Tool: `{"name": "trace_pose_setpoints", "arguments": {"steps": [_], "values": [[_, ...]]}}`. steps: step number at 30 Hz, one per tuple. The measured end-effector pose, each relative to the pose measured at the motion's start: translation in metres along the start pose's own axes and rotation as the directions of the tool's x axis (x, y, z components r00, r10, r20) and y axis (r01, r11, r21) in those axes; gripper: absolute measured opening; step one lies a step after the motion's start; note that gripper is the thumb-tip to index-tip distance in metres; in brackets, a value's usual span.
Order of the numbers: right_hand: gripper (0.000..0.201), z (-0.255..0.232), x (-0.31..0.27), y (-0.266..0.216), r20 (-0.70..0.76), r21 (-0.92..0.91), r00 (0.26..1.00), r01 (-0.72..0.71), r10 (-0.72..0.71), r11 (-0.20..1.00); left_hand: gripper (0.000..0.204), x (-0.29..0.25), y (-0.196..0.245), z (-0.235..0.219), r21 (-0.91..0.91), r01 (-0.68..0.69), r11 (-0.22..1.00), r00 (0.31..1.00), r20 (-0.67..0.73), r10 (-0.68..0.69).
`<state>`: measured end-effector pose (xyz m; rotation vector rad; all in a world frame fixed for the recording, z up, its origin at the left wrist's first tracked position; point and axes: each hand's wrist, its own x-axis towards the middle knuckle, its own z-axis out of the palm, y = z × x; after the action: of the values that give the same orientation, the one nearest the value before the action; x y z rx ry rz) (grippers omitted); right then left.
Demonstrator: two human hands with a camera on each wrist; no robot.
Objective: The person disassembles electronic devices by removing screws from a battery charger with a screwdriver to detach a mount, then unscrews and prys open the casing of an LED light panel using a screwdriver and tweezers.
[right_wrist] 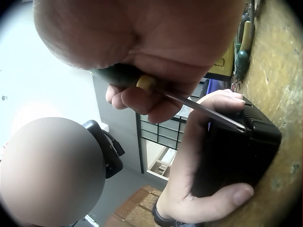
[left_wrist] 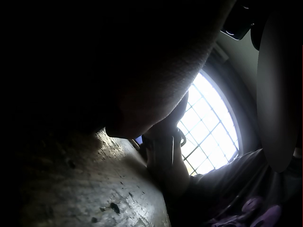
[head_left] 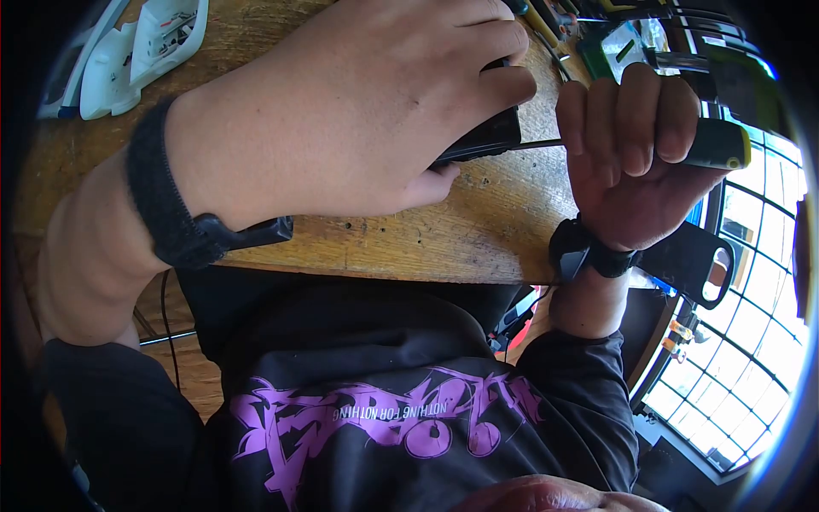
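My left hand (head_left: 350, 111) grips a black box-shaped device (right_wrist: 236, 153) on its side, close over the wooden table, with the thumb along one face and the fingers over the opposite one. In my right hand (head_left: 636, 141) is a screwdriver (right_wrist: 203, 109) with a dark green and yellow handle, the fingers curled round it. Its thin metal shaft runs level toward the left hand. In the right wrist view, the tip meets a seam near the edge of the device. The left wrist view is mostly dark and hides the device.
White open trays (head_left: 162, 43) with small parts lie at the table's far left. Several hand tools (head_left: 546, 21) and a green-edged clear container (head_left: 614, 55) lie at the back right. The worn wooden table (head_left: 384, 252) ends just before the person's torso.
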<state>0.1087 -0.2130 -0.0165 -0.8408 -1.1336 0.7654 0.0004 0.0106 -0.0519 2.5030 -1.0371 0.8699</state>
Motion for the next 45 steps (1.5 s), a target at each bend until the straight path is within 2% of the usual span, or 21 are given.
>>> {"name": "trace_pose_setpoints", "arguments": {"steps": [4,7,12,14,16,19,21,23,24,25,26,27,29,31,32,34,37,39,41,43,45], "values": [[0.060,0.012,-0.002,-0.005,-0.122,-0.012,0.992,-0.041,0.039,0.999,0.050,-0.001,-0.002,0.007,0.117,-0.022,0.993,0.998,-0.053,0.029],[0.055,0.020,0.004,-0.010,-0.170,-0.088,0.981,-0.111,0.095,0.990,0.050,-0.001,-0.001,0.003,0.054,-0.011,0.998,0.999,-0.052,0.014],[0.060,0.000,-0.007,-0.005,-0.141,0.085,0.989,-0.027,0.039,0.996,0.053,-0.003,-0.003,0.003,-0.023,-0.008,1.000,1.000,-0.023,0.007],[0.060,-0.004,-0.006,-0.008,-0.219,0.022,0.976,0.016,-0.011,1.000,0.053,0.005,0.000,-0.007,-0.003,-0.028,1.000,0.999,-0.037,0.028],[0.061,-0.013,-0.007,-0.012,-0.300,-0.029,0.952,0.051,-0.058,0.998,0.052,0.017,0.010,-0.034,-0.162,0.143,0.976,0.976,0.189,-0.111],[0.064,-0.023,-0.009,-0.011,-0.299,-0.111,0.949,0.063,-0.094,0.992,0.046,0.013,0.001,-0.027,-0.330,0.129,0.935,0.987,0.130,-0.090],[0.067,-0.031,-0.010,-0.007,-0.270,-0.117,0.957,0.075,-0.104,0.990,0.045,0.015,-0.001,-0.033,-0.288,0.114,0.951,0.984,0.163,-0.068],[0.062,-0.021,-0.009,-0.004,-0.384,-0.040,0.920,0.073,-0.083,0.997,0.045,0.022,0.000,-0.043,-0.244,0.097,0.965,0.979,0.199,-0.048],[0.062,-0.021,-0.007,-0.001,-0.397,-0.034,0.911,0.104,-0.109,0.994,0.044,0.027,0.000,-0.049,-0.227,0.182,0.957,0.940,0.325,-0.102],[0.055,-0.023,-0.011,0.000,-0.396,-0.151,0.901,0.125,-0.176,0.981,0.044,0.035,0.006,-0.050,-0.192,0.262,0.946,0.885,0.438,-0.157],[0.052,-0.022,-0.008,0.001,-0.394,-0.264,0.888,0.137,-0.237,0.955,0.044,0.038,0.006,-0.053,-0.181,0.246,0.952,0.878,0.458,-0.140],[0.052,-0.016,-0.006,-0.001,-0.404,-0.263,0.877,0.160,-0.259,0.951,0.047,0.040,0.006,-0.054,-0.165,0.252,0.954,0.864,0.483,-0.145],[0.061,0.000,0.000,-0.011,-0.625,-0.078,0.778,0.018,-0.063,0.997,0.051,0.043,0.009,-0.054,-0.141,0.248,0.959,0.842,0.521,-0.141],[0.060,-0.010,-0.007,-0.001,-0.593,-0.029,0.794,0.144,-0.133,0.989,0.034,0.046,0.014,-0.050,-0.025,0.222,0.975,0.866,0.464,-0.186],[0.060,-0.008,-0.006,-0.003,-0.604,-0.038,0.788,0.119,-0.118,0.992,0.034,0.043,0.014,-0.047,-0.018,0.206,0.978,0.861,0.479,-0.173],[0.057,0.003,0.001,-0.014,-0.623,-0.109,0.775,0.052,-0.109,0.993,0.023,0.036,0.014,-0.041,-0.119,0.258,0.959,0.914,0.353,-0.202],[0.057,-0.006,-0.004,-0.009,-0.629,0.065,0.777,0.109,-0.044,0.992,0.024,0.035,0.012,-0.039,-0.137,0.236,0.962,0.921,0.349,-0.176],[0.057,-0.004,-0.005,-0.011,-0.674,0.056,0.739,0.084,-0.024,0.995,0.023,0.037,0.012,-0.040,-0.145,0.227,0.963,0.922,0.350,-0.164],[0.057,-0.006,-0.006,-0.014,-0.633,-0.015,0.774,0.012,-0.019,1.000,0.022,0.037,0.012,-0.039,-0.154,0.223,0.963,0.923,0.350,-0.158],[0.057,0.001,-0.004,-0.016,-0.627,0.024,0.778,0.064,-0.035,0.998,0.021,0.038,0.011,-0.039,-0.186,0.218,0.958,0.933,0.328,-0.148],[0.056,0.021,0.006,-0.038,-0.714,0.078,0.692,-0.069,0.104,0.995,0.020,0.037,0.011,-0.039,-0.205,0.211,0.956,0.929,0.346,-0.131]]}}
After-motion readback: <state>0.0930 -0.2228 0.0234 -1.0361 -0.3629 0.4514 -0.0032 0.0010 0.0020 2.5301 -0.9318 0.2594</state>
